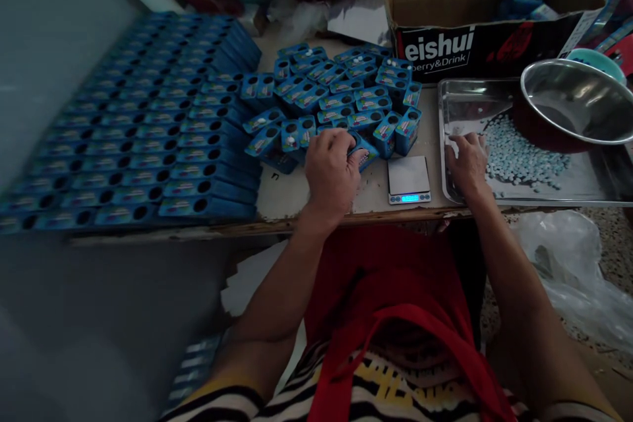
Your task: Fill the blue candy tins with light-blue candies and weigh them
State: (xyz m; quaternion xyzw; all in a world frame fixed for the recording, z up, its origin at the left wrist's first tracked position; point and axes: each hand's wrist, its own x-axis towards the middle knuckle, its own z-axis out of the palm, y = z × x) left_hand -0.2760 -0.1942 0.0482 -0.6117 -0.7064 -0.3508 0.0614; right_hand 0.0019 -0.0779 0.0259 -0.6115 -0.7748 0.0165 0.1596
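Note:
My left hand [332, 168] is closed around a small blue box [366, 153] at the front of a loose group of similar boxes. Much of that box is hidden under my fingers. My right hand [467, 161] is inside the left end of a metal tray [442, 119], fingers apart and pointing down at the edge of a heap of small pale blue and white pellets [524, 151]. Whether any pellet is under its fingertips I cannot see. Between my hands lies a small digital scale [409, 179] with a lit display and a bare weighing plate.
Tight rows of blue boxes with round dark holes [148, 119] fill the left side. A steel bowl [568, 102] stands in the tray over the pellets. Behind is an open carton [445, 46] with blue boxes inside. A clear plastic bag [568, 257] lies below the table, right.

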